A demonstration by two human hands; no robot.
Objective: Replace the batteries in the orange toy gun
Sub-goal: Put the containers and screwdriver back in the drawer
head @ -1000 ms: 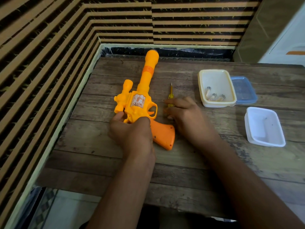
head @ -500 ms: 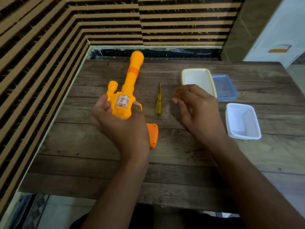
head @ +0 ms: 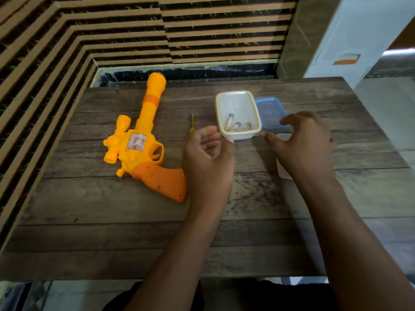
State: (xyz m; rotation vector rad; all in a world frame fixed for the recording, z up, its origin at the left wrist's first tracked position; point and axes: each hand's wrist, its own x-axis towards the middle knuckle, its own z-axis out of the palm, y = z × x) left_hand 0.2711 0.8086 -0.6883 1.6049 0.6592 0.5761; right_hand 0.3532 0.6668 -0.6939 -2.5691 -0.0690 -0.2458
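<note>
Fingers of the left hand (head: 208,158) are loosely curled, apart from the thumb and holding nothing. The thumb tip is at the near left corner of the cream-rimmed translucent rectangular plastic container (head: 241,136); contact cannot be told. Fingers of the right hand (head: 303,144) are spread apart and empty, with the thumb tip at the container's near right corner. Inside the container are small cylindrical batteries (head: 237,126). A thin yellow screwdriver (head: 192,124) lies left of the container. The orange and yellow plastic toy gun (head: 139,144) lies farther left of the container, flat on its side on the wooden plank counter (head: 112,221). Its barrel points away and its darker orange grip faces the person; it has a small scope and a worn sticker on the body. Half a second earlier the left hand held the gun tilted off the counter. Now the gun is released and both hands have shifted to the container.
</note>
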